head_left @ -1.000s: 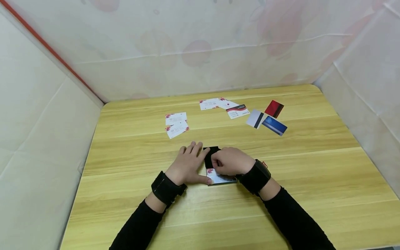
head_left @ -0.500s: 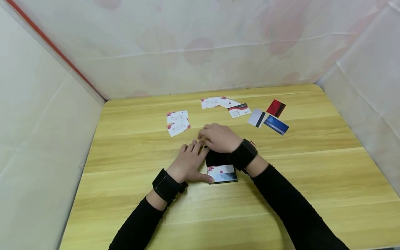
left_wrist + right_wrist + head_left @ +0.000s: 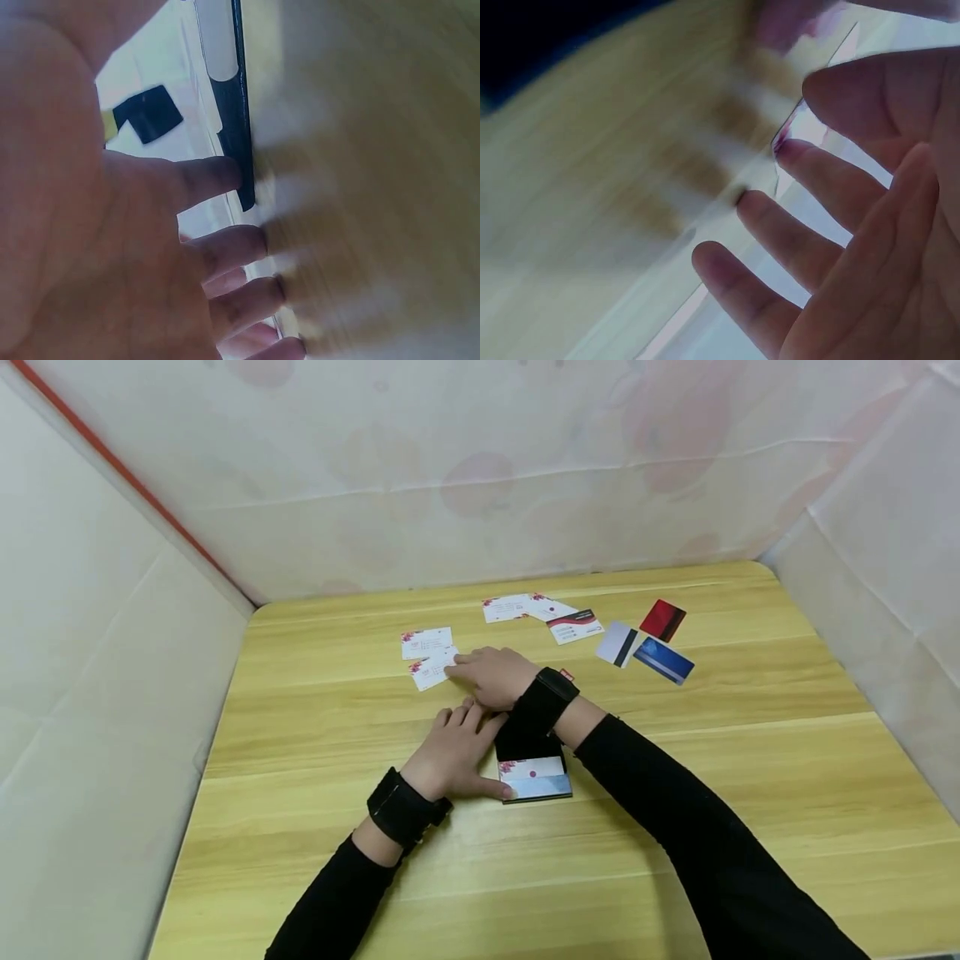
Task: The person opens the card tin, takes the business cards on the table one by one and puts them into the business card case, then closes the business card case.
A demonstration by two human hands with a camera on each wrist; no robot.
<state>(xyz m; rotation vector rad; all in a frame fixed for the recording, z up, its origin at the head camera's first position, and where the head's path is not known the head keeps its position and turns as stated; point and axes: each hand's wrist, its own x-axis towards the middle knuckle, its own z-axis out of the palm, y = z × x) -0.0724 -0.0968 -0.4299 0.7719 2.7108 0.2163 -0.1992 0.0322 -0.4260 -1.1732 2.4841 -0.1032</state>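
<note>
A black card holder [image 3: 528, 745] lies flat on the table, with a floral white card [image 3: 531, 767] and a light-blue card [image 3: 538, 787] showing in its lower part. My left hand [image 3: 448, 758] rests along the holder's left edge, its thumb on the lower corner and its fingers spread near the upper one. Reaching across above the holder, my right hand [image 3: 501, 678] touches the right end of a floral business card [image 3: 428, 675]. In the right wrist view that hand's fingers [image 3: 787, 247] are extended, and one fingertip meets the card's corner.
Another floral card [image 3: 425, 642] lies partly under the touched one. At the back are two more floral cards [image 3: 506, 607] and a red-and-black business card [image 3: 575, 627]. To the right lie a silver card [image 3: 617, 644], a red card [image 3: 663, 620] and a blue card [image 3: 664, 661].
My right hand has left the holder and moved up and left to the floral cards. The lower floral card has slid slightly right. My left hand has stayed on the holder.
</note>
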